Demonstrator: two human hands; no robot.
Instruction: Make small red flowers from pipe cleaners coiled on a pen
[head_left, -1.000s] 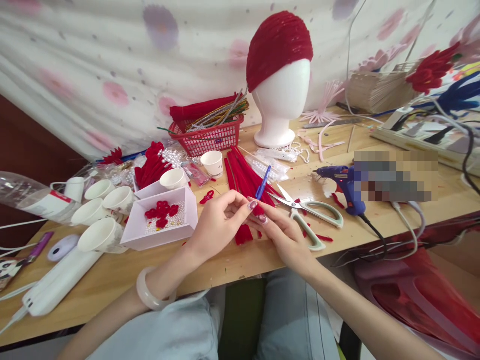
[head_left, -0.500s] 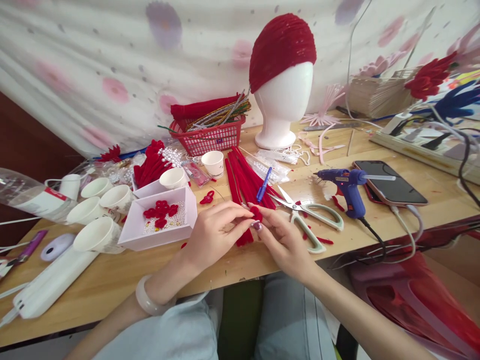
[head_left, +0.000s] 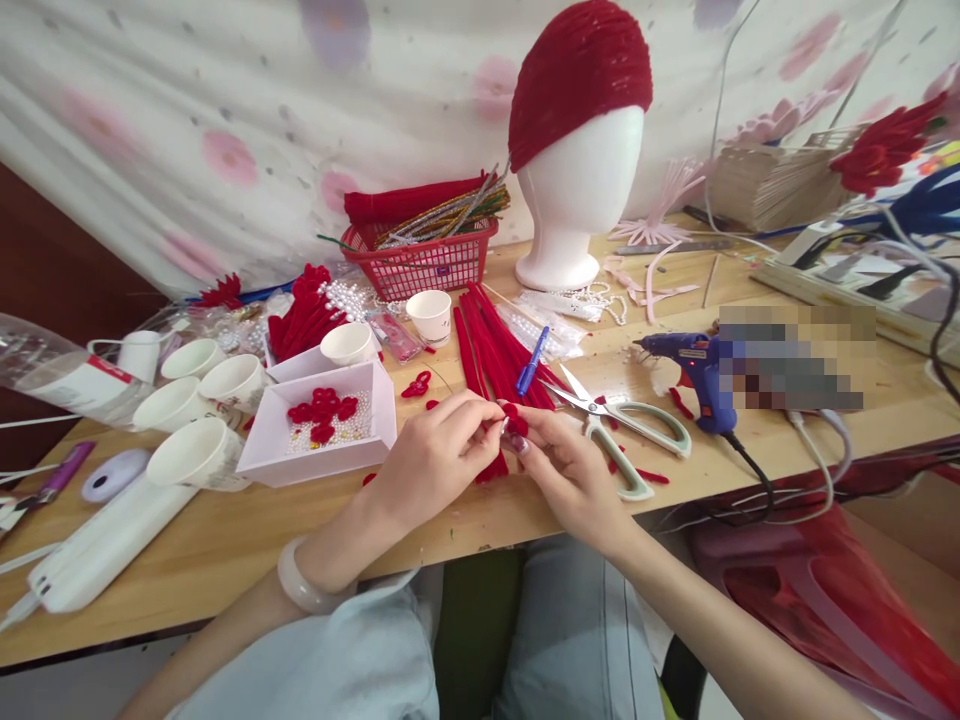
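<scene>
Fingertips of left hand [head_left: 435, 460] and right hand [head_left: 564, 470] pinched shut on small red pipe-cleaner piece [head_left: 514, 418], half-shaped; finished red pieces [head_left: 322, 414] already in white box [head_left: 375, 440].

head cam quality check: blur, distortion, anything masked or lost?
Head view: even, soft light with faint shadows; the hands, left hand and right hand, are sharp; wide-angle bending at the edges curves the wooden table edge; a pixelated mosaic block hides whatever lies beside the blue glue gun.
</scene>
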